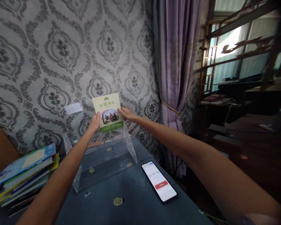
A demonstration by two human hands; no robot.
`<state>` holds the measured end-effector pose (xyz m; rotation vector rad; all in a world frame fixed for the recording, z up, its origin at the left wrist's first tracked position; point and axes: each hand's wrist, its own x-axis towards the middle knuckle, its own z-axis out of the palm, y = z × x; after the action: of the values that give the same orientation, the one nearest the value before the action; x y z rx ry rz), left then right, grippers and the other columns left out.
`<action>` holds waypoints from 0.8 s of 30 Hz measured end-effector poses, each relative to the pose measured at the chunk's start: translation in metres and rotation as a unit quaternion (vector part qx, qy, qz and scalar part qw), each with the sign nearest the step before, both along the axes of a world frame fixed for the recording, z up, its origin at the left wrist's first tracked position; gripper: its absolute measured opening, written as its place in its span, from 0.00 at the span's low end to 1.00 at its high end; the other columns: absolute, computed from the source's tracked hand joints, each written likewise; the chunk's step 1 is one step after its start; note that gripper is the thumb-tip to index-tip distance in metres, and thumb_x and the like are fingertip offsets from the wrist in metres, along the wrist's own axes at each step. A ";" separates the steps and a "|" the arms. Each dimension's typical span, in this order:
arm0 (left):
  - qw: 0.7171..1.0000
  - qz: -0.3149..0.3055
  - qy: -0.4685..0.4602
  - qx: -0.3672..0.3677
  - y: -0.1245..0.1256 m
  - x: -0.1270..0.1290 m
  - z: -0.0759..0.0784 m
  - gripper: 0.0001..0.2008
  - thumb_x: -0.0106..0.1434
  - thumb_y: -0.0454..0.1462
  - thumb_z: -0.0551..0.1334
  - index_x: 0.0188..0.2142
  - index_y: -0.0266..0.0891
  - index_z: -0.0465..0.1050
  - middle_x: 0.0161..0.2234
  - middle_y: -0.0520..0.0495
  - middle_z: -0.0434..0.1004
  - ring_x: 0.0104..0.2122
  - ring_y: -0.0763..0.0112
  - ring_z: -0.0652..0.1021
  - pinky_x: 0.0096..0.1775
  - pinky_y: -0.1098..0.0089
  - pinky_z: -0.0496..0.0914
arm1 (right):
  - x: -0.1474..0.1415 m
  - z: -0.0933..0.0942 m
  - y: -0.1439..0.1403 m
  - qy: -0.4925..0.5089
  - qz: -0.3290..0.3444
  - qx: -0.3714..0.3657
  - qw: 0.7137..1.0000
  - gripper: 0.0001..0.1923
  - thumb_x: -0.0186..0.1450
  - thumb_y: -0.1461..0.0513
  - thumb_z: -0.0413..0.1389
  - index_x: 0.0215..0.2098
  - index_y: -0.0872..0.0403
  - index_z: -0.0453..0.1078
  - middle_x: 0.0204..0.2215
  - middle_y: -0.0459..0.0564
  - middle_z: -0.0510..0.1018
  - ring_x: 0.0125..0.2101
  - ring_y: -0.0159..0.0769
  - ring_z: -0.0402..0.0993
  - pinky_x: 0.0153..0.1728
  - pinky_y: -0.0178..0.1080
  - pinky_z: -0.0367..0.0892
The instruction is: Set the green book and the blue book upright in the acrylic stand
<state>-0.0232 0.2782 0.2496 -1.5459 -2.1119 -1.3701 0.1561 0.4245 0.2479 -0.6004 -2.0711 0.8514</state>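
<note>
I hold a thin book (107,107) with a pale yellow and green cover upright in both hands, its front facing me. My left hand (95,122) grips its lower left edge. My right hand (126,114) grips its right edge. The book hangs just above the back of a clear acrylic book stand (128,147) that stands on the table against the patterned wall.
A stack of colourful books (23,175) lies at the table's left. A phone (159,181) showing a timer lies right of the stand on the dark blue tablecloth (121,209). A purple curtain (175,72) hangs at the right, with dark furniture beyond it.
</note>
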 end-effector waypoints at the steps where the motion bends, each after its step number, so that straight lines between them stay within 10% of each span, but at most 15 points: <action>1: 1.000 -0.004 0.001 -0.001 0.000 -0.001 0.000 0.32 0.68 0.58 0.40 0.36 0.39 0.73 0.36 0.35 0.82 0.46 0.45 0.79 0.50 0.53 0.71 | 0.000 0.000 0.000 0.002 0.001 -0.005 1.000 0.17 0.74 0.52 0.48 0.36 0.55 0.69 0.37 0.53 0.76 0.36 0.39 0.74 0.33 0.37 0.75; 12: 0.999 -0.013 0.030 -0.020 -0.008 -0.001 -0.001 0.30 0.70 0.54 0.43 0.48 0.35 0.73 0.44 0.33 0.81 0.49 0.45 0.78 0.51 0.52 0.71 | 0.011 0.002 -0.009 0.030 0.040 -0.061 0.997 0.16 0.72 0.52 0.51 0.40 0.55 0.72 0.37 0.52 0.79 0.36 0.37 0.75 0.26 0.31 0.74; 24: 0.996 0.017 0.065 -0.062 -0.023 0.007 0.001 0.25 0.71 0.48 0.46 0.53 0.36 0.70 0.51 0.33 0.78 0.54 0.46 0.75 0.55 0.53 0.67 | 0.046 -0.019 -0.040 0.068 -0.013 -0.058 0.996 0.19 0.70 0.59 0.52 0.57 0.58 0.66 0.51 0.58 0.76 0.50 0.42 0.74 0.44 0.42 0.75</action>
<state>-0.0163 0.2552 0.2506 -1.5905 -2.1694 -1.1141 0.2025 0.3849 0.2289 -0.6132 -1.8974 0.9766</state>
